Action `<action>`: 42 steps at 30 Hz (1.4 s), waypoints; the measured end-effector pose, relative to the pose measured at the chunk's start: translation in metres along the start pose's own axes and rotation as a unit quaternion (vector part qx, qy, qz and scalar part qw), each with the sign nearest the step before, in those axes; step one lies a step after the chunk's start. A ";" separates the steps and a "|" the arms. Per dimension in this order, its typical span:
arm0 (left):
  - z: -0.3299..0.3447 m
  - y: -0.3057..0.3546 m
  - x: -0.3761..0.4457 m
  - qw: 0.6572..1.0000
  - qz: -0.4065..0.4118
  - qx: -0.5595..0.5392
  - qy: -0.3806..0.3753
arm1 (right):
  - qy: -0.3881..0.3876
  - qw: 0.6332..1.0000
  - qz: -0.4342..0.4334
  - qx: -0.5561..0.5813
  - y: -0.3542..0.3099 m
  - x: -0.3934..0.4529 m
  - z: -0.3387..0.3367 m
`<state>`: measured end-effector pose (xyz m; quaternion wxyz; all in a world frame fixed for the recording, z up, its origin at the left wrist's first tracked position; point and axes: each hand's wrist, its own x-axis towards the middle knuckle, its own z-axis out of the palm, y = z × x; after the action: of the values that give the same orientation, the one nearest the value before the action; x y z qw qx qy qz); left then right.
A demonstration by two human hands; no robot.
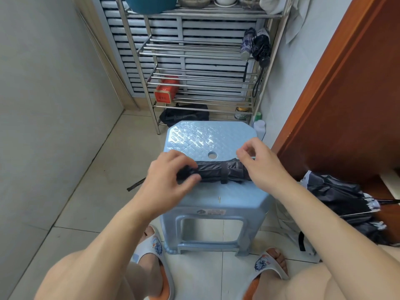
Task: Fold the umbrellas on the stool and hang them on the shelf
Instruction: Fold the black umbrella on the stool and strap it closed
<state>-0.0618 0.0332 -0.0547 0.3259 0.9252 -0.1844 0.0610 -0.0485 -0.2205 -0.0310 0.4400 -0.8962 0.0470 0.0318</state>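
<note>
**Umbrella rolled and strapped, ready for the shelf**

A dark grey folded fabric umbrella (pixel 218 172) lay crosswise on the near half of the pale blue plastic stool (pixel 213 135), its strap (pixel 224 173) already wrapped around the middle. The left hand (pixel 166 176) curled its fingers and thumb around the umbrella's left end, a closed grip on the bundle. The right hand (pixel 257 161) sat at the right end with fingers bent; whether it actually pinched the fabric could not be told.

The folding step looked essentially finished. The next move would call for lifting the bundle and carrying it to the steel rack shelf (pixel 194 53), where two folded umbrellas (pixel 256 44) already hung at the right post. A black opened umbrella (pixel 342 200) lay on the floor to the right, apparently not yet folded.
</note>
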 end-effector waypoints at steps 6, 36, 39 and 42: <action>0.015 0.001 0.013 0.998 -0.021 0.054 0.031 | -0.028 0.983 -0.112 -0.139 0.012 -0.009 -0.005; -0.034 0.022 -0.018 0.874 -0.266 -0.306 0.268 | -0.267 0.956 0.053 0.106 -0.022 -0.032 -0.021; -0.051 0.048 -0.039 0.759 -0.258 -0.588 0.107 | -0.345 0.906 0.072 0.235 -0.040 -0.057 -0.039; -0.053 0.083 -0.058 0.732 -0.166 -0.660 0.011 | -0.401 0.873 0.082 0.264 -0.056 -0.080 -0.044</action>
<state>-0.1467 0.0246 0.0213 0.8617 0.4925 -0.0179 -0.1207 -0.1209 -0.2164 0.0478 0.6373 -0.6497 -0.0536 0.4110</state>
